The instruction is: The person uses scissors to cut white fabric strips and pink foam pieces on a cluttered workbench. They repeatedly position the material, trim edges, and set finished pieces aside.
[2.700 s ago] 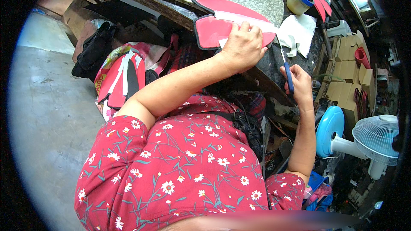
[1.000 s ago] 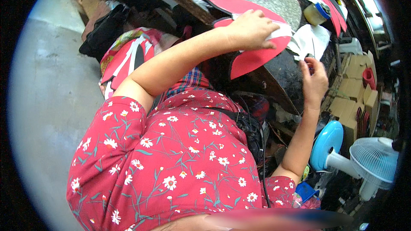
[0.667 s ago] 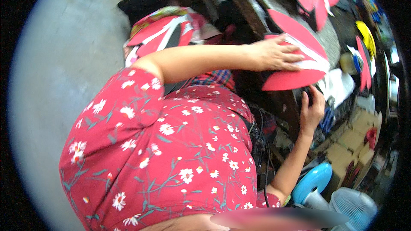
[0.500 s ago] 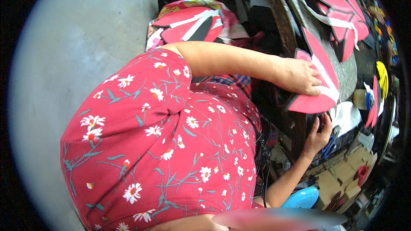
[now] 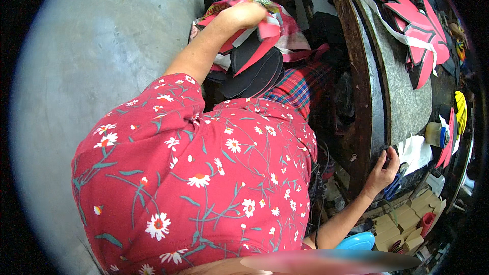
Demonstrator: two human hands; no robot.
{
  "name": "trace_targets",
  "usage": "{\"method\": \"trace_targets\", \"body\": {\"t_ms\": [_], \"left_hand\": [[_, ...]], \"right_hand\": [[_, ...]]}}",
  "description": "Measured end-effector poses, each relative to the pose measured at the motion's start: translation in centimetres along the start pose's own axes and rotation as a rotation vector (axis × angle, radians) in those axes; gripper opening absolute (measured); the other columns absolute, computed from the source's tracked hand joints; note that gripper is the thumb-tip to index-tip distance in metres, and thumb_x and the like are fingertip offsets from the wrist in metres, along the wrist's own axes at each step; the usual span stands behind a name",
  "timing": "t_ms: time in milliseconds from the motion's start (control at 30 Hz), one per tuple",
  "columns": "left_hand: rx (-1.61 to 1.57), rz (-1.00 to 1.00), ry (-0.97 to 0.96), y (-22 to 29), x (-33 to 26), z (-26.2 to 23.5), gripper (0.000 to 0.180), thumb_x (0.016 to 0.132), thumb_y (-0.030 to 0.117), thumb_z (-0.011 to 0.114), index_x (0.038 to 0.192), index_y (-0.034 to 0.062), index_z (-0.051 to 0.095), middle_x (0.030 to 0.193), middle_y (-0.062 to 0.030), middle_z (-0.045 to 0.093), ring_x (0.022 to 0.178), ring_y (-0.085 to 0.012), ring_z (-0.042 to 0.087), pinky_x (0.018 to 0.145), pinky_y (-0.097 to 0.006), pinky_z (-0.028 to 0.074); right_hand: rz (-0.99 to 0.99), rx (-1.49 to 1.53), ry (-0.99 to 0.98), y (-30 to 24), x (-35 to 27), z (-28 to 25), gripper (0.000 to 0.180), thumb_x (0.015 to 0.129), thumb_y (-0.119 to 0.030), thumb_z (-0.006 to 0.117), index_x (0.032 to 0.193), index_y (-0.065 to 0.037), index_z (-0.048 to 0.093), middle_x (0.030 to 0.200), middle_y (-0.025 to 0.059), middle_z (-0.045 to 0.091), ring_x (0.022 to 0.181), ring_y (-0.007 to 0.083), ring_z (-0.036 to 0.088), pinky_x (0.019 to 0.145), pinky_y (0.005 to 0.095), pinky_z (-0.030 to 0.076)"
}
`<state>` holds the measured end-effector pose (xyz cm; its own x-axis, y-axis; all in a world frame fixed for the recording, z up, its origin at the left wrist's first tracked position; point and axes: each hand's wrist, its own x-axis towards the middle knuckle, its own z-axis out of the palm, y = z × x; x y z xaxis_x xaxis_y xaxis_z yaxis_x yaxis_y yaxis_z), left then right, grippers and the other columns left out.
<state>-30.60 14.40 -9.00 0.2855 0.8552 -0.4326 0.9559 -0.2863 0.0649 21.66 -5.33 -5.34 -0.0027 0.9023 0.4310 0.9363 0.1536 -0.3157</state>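
Observation:
My left hand (image 5: 247,15), slightly blurred, is closed on a pink slipper sole (image 5: 262,53) with a white strap, over a patterned bag (image 5: 293,30) at the upper left. More pink and white pieces lie in the bag under my hand, partly hidden by it. Several black oval soles (image 5: 252,74) lean together just below, beside plaid cloth (image 5: 298,84). At the edge of the worktable, my right hand (image 5: 384,170) has its fingers bent and apart, with nothing seen in them. White paper (image 5: 415,153) and blue-handled scissors (image 5: 392,188) are close to it.
A grey stone slab (image 5: 407,91) sits on the worktable, with a pile of pink soles (image 5: 420,30) and a white strip at its far end. Farther right are a jar (image 5: 435,134) and yellow pieces (image 5: 460,107). Below are cardboard (image 5: 407,219) and a blue round object (image 5: 356,242).
My left hand has swung from the worktable up and left to the bag, taking the pink sole with it. The right hand has hardly moved.

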Motion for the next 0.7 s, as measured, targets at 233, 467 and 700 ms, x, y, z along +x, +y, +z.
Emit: {"method": "trace_targets", "body": {"t_ms": [233, 467, 700], "left_hand": [[0.015, -0.08, -0.407, -2.8, 0.2, 3.8, 0.067, 0.069, 0.025, 0.083, 0.132, 0.0145, 0.063, 0.117, -0.013, 0.07, 0.107, -0.0306, 0.067, 0.09, -0.043, 0.054], [0.043, 0.151, 0.328, 1.0, 5.2, 8.5, 0.067, 0.082, 0.058, 0.067, 0.14, 0.0274, 0.053, 0.157, -0.0111, 0.033, 0.146, -0.0365, 0.027, 0.109, -0.07, 0.027], [0.013, -0.097, 0.357, -0.7, 5.7, 13.8, 0.06, 0.088, 0.061, 0.058, 0.14, 0.0316, 0.053, 0.159, -0.0081, 0.032, 0.149, -0.0349, 0.023, 0.11, -0.073, 0.021]], "right_hand": [[0.014, 0.007, -0.006, 0.2, 0.0, 0.0, 0.019, 0.094, -0.01, 0.065, 0.11, 0.0, 0.066, 0.105, 0.0133, 0.067, 0.097, 0.0295, 0.063, 0.087, 0.0385, 0.05], [0.108, 0.035, 0.004, -0.5, 0.0, -0.1, 0.017, 0.09, -0.007, 0.067, 0.106, -0.001, 0.067, 0.104, 0.0131, 0.067, 0.098, 0.0292, 0.064, 0.087, 0.0383, 0.05], [0.015, 0.013, 0.039, -1.4, 0.4, -0.3, 0.015, 0.088, -0.005, 0.067, 0.104, -0.003, 0.066, 0.103, 0.0136, 0.067, 0.099, 0.0325, 0.062, 0.09, 0.0404, 0.049]]}}
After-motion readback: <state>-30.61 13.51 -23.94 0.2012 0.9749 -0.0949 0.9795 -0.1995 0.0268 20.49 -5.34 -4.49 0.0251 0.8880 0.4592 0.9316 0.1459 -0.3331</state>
